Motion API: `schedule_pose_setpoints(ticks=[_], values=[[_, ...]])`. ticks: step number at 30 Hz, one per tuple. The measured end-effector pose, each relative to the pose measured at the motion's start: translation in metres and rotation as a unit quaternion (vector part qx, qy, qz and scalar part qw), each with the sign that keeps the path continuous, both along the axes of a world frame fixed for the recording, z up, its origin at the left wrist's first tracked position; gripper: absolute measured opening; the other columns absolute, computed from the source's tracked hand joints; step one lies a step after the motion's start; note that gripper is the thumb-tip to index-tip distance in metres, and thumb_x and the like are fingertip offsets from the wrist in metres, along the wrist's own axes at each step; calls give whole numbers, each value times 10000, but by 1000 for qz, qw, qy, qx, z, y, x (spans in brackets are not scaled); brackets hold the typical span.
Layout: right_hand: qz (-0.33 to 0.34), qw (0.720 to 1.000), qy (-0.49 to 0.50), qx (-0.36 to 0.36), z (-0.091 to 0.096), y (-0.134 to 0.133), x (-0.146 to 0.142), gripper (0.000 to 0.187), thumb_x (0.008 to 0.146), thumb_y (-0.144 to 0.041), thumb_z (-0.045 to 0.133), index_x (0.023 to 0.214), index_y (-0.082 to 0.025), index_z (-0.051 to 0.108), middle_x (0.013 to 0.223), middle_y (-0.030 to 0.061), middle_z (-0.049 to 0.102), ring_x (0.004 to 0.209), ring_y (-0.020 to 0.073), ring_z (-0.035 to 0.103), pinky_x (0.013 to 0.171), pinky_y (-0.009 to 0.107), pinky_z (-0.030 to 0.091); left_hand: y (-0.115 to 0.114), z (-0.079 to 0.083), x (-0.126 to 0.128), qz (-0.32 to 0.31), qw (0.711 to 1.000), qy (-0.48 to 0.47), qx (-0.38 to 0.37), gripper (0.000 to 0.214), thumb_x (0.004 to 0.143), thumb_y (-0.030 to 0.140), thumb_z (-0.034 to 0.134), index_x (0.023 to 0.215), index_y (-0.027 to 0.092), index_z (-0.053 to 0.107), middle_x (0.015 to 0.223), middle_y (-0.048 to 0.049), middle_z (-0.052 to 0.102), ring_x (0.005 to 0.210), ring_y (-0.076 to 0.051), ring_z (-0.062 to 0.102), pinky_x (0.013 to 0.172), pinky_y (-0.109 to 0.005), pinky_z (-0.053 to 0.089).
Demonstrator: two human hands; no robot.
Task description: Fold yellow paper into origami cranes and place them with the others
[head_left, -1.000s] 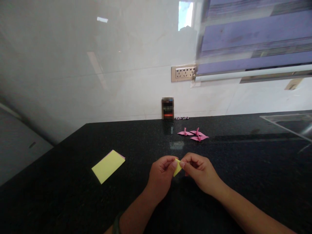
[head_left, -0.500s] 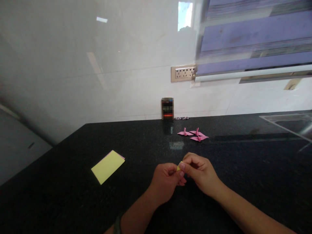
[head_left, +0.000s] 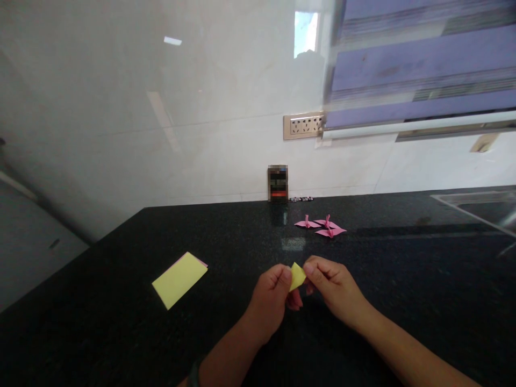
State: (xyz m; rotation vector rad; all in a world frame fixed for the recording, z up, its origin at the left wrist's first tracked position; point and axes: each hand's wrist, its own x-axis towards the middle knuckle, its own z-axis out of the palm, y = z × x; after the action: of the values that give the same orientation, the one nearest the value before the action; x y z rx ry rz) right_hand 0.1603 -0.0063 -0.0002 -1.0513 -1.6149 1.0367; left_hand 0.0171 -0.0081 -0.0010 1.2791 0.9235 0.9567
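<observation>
A small folded piece of yellow paper [head_left: 298, 277] is held up between both hands over the dark countertop [head_left: 226, 231]. My left hand [head_left: 273, 295] is closed, its thumb pressed on the paper's left side. My right hand [head_left: 332, 282] pinches the right corner between thumb and fingers. Beyond the hands stand several pink origami cranes [head_left: 330, 233], close together with wings spread. Off to the left lies a stack of yellow paper [head_left: 180, 280], with a pink edge showing beneath it. The fingers hide the folded paper's lower part.
A phone-sized dark object [head_left: 278, 184], its face pixelated, leans on the wall beside a small patterned strip [head_left: 301, 199]. Wall sockets [head_left: 304, 126] and a purple striped blind [head_left: 423, 70] are above. A sink edge [head_left: 471, 215] lies at the right.
The fingers have shifted apart, so more of the small yellow paper shows between them. My left thumb has moved up and left. The whole view has tilted slightly upward.
</observation>
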Motion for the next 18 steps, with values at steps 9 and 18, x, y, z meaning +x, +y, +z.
schedule_pose_setpoints(ticks=[9, 18], values=[[59, 991, 100, -66, -2, 1, -4, 184, 760, -344, 520, 760, -160, 516, 601, -26, 492, 517, 87, 458, 506, 211, 376, 2, -3, 0, -36, 994, -78, -72, 381, 814, 440, 323, 677, 129, 495, 442, 16, 474, 386, -67, 395, 414, -188, 278], [59, 993, 90, -57, 0, 0, -3, 187, 781, -327, 493, 765, -146, 535, 628, -13, 506, 522, 82, 456, 504, 212, 381, 3, -2, 1, -19, 997, -51, -46, 366, 807, 446, 329, 681, 136, 477, 462, 18, 486, 400, -77, 410, 421, -194, 297]])
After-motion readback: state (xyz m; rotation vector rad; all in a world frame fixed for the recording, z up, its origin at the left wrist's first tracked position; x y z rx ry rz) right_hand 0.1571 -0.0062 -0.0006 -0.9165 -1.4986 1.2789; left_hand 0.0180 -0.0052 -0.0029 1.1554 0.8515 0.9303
